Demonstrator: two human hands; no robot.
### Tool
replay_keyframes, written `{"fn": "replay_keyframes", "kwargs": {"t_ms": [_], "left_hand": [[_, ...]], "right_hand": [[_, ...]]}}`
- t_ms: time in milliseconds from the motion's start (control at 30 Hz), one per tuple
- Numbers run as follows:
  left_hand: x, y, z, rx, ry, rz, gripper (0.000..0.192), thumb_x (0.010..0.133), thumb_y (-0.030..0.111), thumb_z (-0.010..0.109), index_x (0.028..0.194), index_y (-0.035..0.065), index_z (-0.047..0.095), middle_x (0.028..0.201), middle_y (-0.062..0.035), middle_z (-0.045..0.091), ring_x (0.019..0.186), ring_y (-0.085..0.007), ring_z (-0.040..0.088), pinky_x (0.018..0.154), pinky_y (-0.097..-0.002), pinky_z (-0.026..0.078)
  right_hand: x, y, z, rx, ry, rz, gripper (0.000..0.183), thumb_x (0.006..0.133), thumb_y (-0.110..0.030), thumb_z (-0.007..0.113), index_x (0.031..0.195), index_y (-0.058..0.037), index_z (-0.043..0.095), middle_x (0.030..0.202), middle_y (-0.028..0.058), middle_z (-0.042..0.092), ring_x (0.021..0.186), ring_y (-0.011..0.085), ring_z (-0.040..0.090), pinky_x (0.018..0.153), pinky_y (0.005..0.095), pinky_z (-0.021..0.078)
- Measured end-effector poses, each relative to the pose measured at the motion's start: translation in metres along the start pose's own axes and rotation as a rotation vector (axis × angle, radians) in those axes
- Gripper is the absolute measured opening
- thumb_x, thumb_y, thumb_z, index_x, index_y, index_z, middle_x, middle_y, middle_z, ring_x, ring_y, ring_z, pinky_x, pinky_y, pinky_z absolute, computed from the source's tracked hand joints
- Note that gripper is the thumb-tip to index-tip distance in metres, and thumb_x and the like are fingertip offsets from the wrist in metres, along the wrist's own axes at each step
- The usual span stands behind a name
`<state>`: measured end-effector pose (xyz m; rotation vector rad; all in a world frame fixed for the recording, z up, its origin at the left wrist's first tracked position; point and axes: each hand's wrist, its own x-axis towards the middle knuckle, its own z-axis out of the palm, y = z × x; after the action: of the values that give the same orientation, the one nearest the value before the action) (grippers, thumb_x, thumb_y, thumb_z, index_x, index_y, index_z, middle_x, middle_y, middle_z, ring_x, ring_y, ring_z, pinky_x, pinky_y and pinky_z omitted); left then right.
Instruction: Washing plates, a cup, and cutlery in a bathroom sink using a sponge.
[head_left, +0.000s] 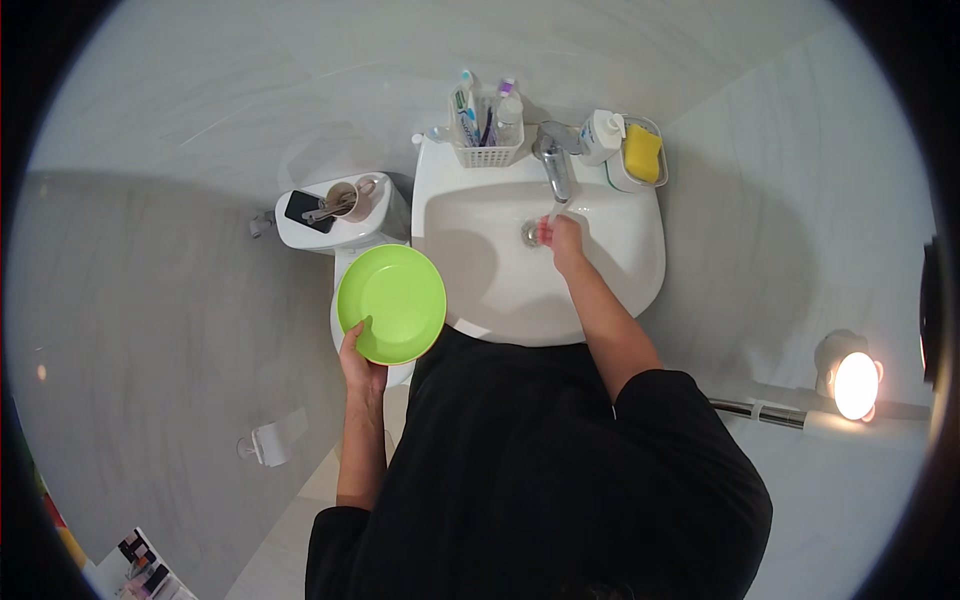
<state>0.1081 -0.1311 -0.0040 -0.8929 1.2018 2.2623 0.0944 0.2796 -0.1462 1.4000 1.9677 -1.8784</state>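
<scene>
My left hand (360, 360) grips the lower left rim of a lime-green plate (394, 300), its thumb on the inner face. The plate is beside the left edge of a white washbasin (480, 300), over the toilet. Inside the basin, my right hand (562, 236) is under the spout of a chrome faucet (555, 169), where water seems to run. Its fingers are near the metal drain (530, 232) and look blurred; I cannot tell whether they are closed.
A white basket (487, 156) with toothbrushes, a pump bottle (601, 137) and a yellow sponge (643, 153) in a container line the basin's back. On the toilet tank (300, 238) are a phone (301, 208) and a cup of cutlery (343, 201). A lit lamp (856, 386) is at right.
</scene>
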Motion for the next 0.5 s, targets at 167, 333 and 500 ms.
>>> {"fn": "replay_keyframes", "kwargs": {"t_ms": [167, 333, 500], "left_hand": [[0.0, -0.001, 0.002, 0.014, -0.009, 0.029, 0.05, 0.093, 0.021, 0.047, 0.138, -0.0004, 0.043, 0.136, -0.0167, 0.053, 0.125, -0.0314, 0.053, 0.105, -0.0464, 0.043], [0.002, 0.0, 0.002, -0.003, 0.001, 0.02, 0.05, 0.093, 0.02, 0.047, 0.138, -0.0007, 0.043, 0.136, -0.0169, 0.053, 0.124, -0.0317, 0.054, 0.105, -0.0464, 0.043], [0.005, 0.001, 0.0, -0.009, 0.006, 0.007, 0.049, 0.093, 0.02, 0.048, 0.137, -0.0011, 0.043, 0.135, -0.0169, 0.054, 0.123, -0.0316, 0.054, 0.105, -0.0462, 0.044]], "right_hand": [[-0.013, -0.022, 0.003, 0.854, -0.156, 0.172, 0.029, 0.087, -0.006, 0.041, 0.108, 0.0109, 0.053, 0.111, 0.0264, 0.06, 0.104, 0.0404, 0.062, 0.093, 0.0485, 0.0543], [-0.042, -0.018, -0.006, 1.041, -0.122, 0.234, 0.049, 0.085, -0.008, 0.039, 0.129, 0.0147, 0.039, 0.124, 0.0295, 0.053, 0.118, 0.0424, 0.055, 0.104, 0.0492, 0.0471], [-0.052, -0.024, -0.014, 1.078, -0.138, 0.137, 0.062, 0.085, -0.009, 0.038, 0.142, 0.0136, 0.027, 0.13, 0.0267, 0.051, 0.124, 0.0394, 0.051, 0.107, 0.048, 0.0437]]}}
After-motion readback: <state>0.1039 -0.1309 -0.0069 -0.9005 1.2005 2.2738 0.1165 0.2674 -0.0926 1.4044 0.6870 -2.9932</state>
